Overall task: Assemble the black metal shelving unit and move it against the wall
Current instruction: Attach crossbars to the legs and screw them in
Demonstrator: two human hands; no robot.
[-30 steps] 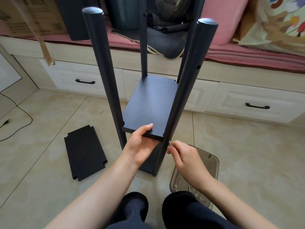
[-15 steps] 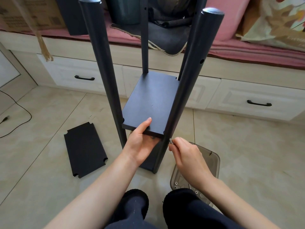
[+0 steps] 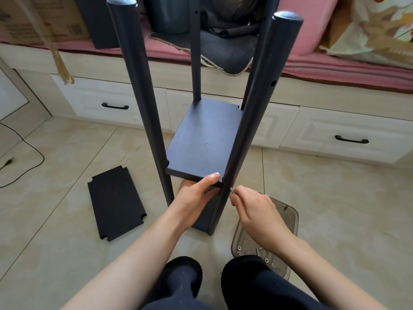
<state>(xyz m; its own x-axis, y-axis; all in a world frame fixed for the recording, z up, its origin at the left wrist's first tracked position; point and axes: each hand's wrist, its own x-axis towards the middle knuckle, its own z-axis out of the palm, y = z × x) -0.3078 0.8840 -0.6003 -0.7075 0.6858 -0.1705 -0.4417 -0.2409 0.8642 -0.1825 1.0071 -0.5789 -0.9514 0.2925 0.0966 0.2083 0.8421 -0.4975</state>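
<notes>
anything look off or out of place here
Nothing looks damaged. One spare shelf panel lies loose on the floor tiles, not yet fitted, while the left hand holds the fitted shelf and the right hand pinches a small screw at the front right post.

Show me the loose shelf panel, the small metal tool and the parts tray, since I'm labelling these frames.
loose shelf panel (image 3: 116,203): head view, middle of its top face, flat on the floor.
small metal tool (image 3: 232,190): head view, the tip above the pinching fingers.
parts tray (image 3: 292,217): head view, its far right rim.
</notes>
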